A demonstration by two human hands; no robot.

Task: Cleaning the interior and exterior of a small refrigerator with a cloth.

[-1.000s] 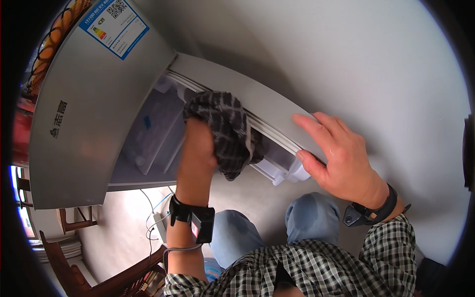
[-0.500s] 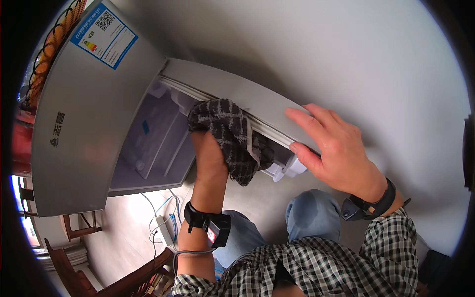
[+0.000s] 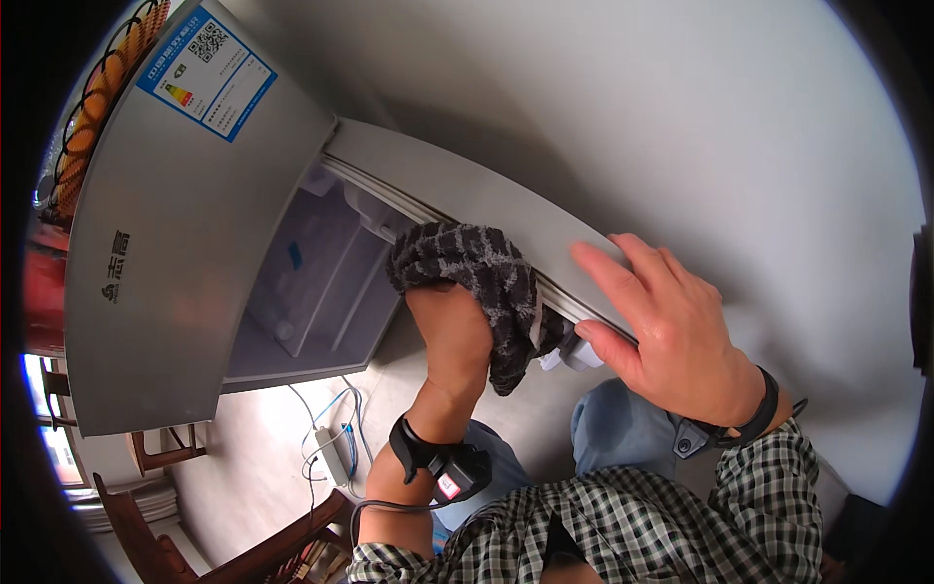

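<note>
The left hand (image 3: 449, 326) grips a dark cloth (image 3: 486, 282) against the open fridge door (image 3: 486, 200). The right hand (image 3: 671, 331), fingers spread, holds the door's edge.

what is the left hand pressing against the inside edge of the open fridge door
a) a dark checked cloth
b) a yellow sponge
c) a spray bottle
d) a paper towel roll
a, the left hand holds a dark checked cloth bunched against the inner edge of the open fridge door, while the right hand grips the door's outer edge.
</note>
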